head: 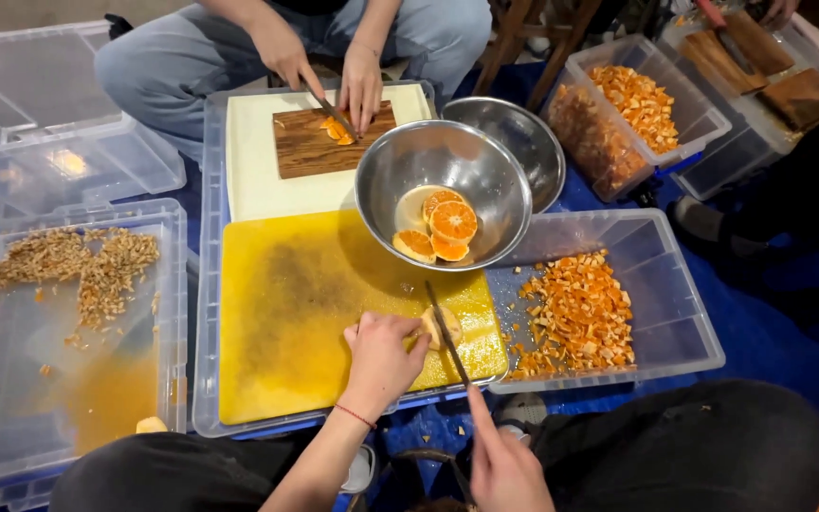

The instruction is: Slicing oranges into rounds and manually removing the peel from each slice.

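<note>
Landmark: yellow-stained cutting board (296,313), lying across a clear plastic tub (203,313)

- Left hand (383,358) rests on the board's near right corner, fingers curled down and closed over a pale piece of peeled citrus (442,324), pinning it to the board. Only the fruit's right end shows beyond the fingertips
- Right hand (502,465) is off the board's near edge, just past the right corner, gripping the handle of a knife (447,334); index finger stretched along the handle, other fingers closed beneath, not fully seen
- Key relation: the blade's long axis runs from the near edge up and slightly left, away from the person, and crosses the exposed end of the fruit. The blade sits just right of the left fingertips, close to them; whether the edge has bitten into the fruit cannot be told
- The left hand is the nearer to the fruit, being on it; the right reaches it only through the blade
- Steel bowl (443,204) overlaps the board's far right corner and holds several orange slices (443,232), cut faces up; a second steel bowl (523,152) sits behind it
- Right of the board: a tub of chopped orange peel (575,313)
- Left of the board: a tub with scattered pale scraps (78,270) and a film of juice
- Beyond the board's far edge: another person's hands (334,71) cutting orange on a wooden board (319,142)
</note>
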